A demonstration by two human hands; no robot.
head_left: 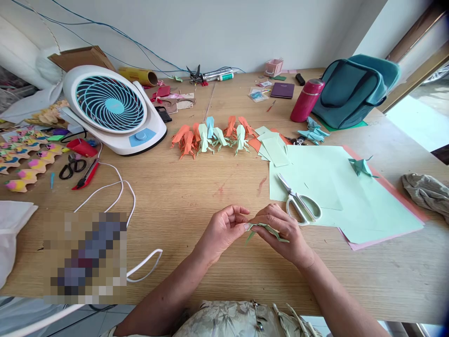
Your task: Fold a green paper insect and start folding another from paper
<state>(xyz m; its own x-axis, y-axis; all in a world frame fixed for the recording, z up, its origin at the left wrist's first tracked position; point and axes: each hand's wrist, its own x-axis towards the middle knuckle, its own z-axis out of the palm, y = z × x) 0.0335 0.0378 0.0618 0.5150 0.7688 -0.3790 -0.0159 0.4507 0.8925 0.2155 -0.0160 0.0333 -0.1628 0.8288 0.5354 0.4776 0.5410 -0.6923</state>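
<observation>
Between both hands, low over the front of the table, is a small piece of folded pale green paper (249,236). My left hand (224,229) pinches its left end between thumb and forefinger. The fingers of my right hand (280,229) are closed over the rest, so much of the folding is hidden. White-handled scissors (302,208) lie partly open just beyond my right hand, on large pale green sheets (315,173). Farther back stands a row of folded paper figures, orange (187,142), pale green (240,139) and blue (209,126).
Small cut green papers (275,147) lie beside the row. A fan (114,110), black scissors (72,166), a red cutter knife (86,175) and white cable (133,196) are at left. A pink bottle (307,100), teal bag (351,91) and grey cloth (426,192) are at right.
</observation>
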